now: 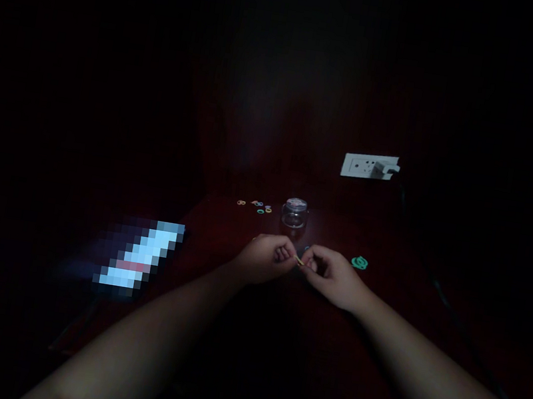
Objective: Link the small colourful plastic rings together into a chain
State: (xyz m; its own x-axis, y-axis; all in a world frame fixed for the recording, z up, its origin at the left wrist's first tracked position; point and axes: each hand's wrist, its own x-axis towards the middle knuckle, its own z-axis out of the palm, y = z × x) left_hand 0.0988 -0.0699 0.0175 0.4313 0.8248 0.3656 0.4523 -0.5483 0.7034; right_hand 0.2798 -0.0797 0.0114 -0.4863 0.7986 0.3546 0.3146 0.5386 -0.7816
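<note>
Holding a yellow band (298, 260) above the table (350, 374), left hand (267, 259) and right hand (333, 279) are closed to pinches, likely because it's small; a jar (293, 216) stands near the far edge.

Dark red table (221, 229): lidded clear jar (294, 215) at 12 o'clock. Coloured rings (258, 203) at 11, green rings (360, 263) at 2.

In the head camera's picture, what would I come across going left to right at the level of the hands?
Bright pixelated patch → left hand → small yellow item between the fingertips → right hand → green looped bundle → faint cord-like line.
</note>
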